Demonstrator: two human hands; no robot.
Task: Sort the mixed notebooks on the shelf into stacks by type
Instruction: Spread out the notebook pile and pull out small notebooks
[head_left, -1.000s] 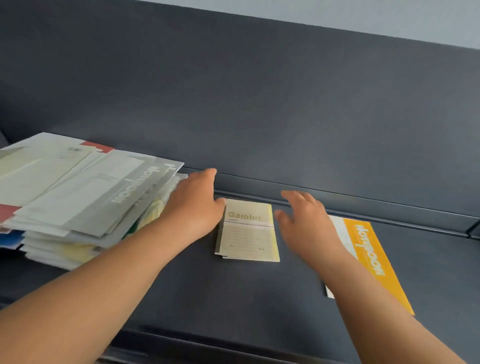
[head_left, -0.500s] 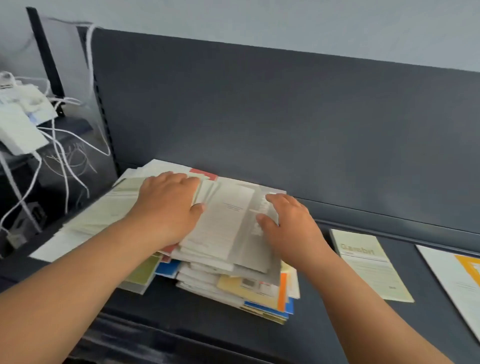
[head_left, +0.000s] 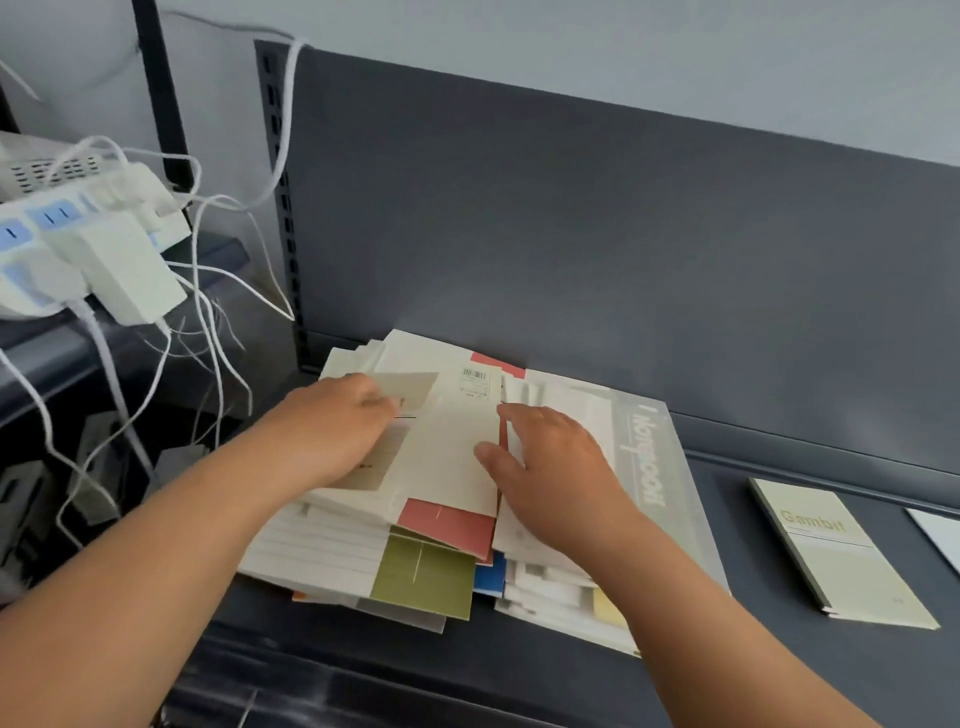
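The mixed pile (head_left: 426, 577) sits on the shelf (head_left: 727, 499), with the Gambit notebook (head_left: 841, 551) well right of it. The right hand (head_left: 545, 467) lies flat atop the pile, fingers straight; I cannot tell the left hand's (head_left: 337, 431) grip. The covers look thin, light and slippery, so they are probably best pinched at an edge.

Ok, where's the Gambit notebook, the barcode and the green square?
Gambit notebook (head_left: 849, 564), head view, middle of its cover.
Barcode (head_left: 474, 374), head view, on its stripes.
Green square (head_left: 441, 582), head view, near its centre.
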